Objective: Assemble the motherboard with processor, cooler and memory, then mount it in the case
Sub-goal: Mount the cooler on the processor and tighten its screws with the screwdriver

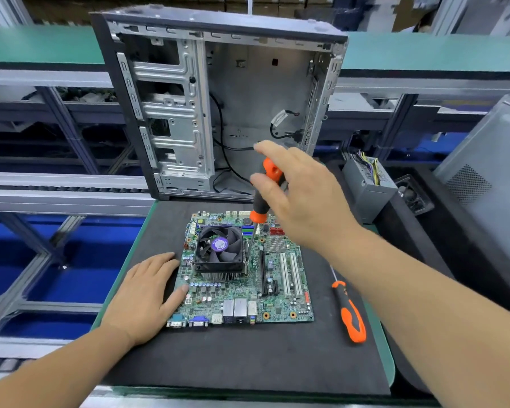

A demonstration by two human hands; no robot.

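Observation:
A green motherboard lies flat on the black mat. A black fan cooler sits on its upper left part. My right hand holds an orange and black screwdriver upright, its tip at the cooler's near right corner. My left hand lies flat on the mat, fingers straight and touching the board's left edge. The open metal case stands upright behind the board, with loose black cables inside.
A second orange and black screwdriver lies on the mat right of the board. A grey power supply with coloured wires stands at the right, a grey panel beyond it. Conveyor rails and blue bins run along the left.

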